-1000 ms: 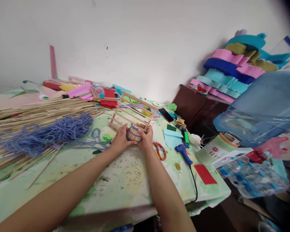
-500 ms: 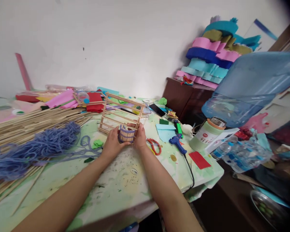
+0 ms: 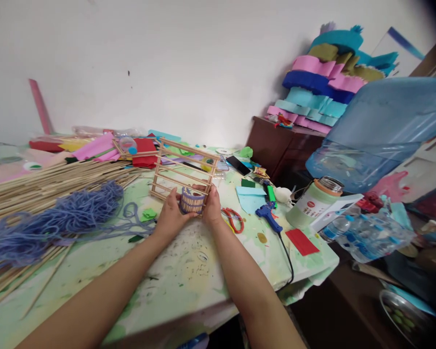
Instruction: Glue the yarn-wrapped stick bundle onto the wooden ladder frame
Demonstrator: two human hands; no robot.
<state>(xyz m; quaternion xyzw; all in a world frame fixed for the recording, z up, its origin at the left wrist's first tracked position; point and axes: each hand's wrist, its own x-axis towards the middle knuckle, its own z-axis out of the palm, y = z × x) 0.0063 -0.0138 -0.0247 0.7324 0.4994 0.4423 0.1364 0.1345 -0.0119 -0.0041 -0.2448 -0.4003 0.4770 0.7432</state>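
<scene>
A small curved basket of short sticks bound with purple yarn (image 3: 192, 201) is between my two hands, at the lower part of an openwork frame of thin wooden sticks (image 3: 189, 149). My left hand (image 3: 171, 212) is closed on the basket's left side, its thumb along the bottom. My right hand (image 3: 211, 207) grips the frame's lower right corner, close against the basket; some of its fingers are hidden behind. Whether basket and frame are joined I cannot tell. Just right of my right hand lie red-handled pliers or scissors (image 3: 234, 220).
Purple yarn (image 3: 72, 218) lies heaped over long thin sticks (image 3: 72, 174) at left. To the right are a blue glue gun (image 3: 269, 216) with its cord, a red card (image 3: 302, 242), a phone (image 3: 239, 166) and a green flask (image 3: 314, 201). A large water bottle (image 3: 374, 135) stands beyond.
The whole view has shifted slightly, so things appear a little further right. Both hands keep their hold on the basket and frame, with hardly any visible movement.
</scene>
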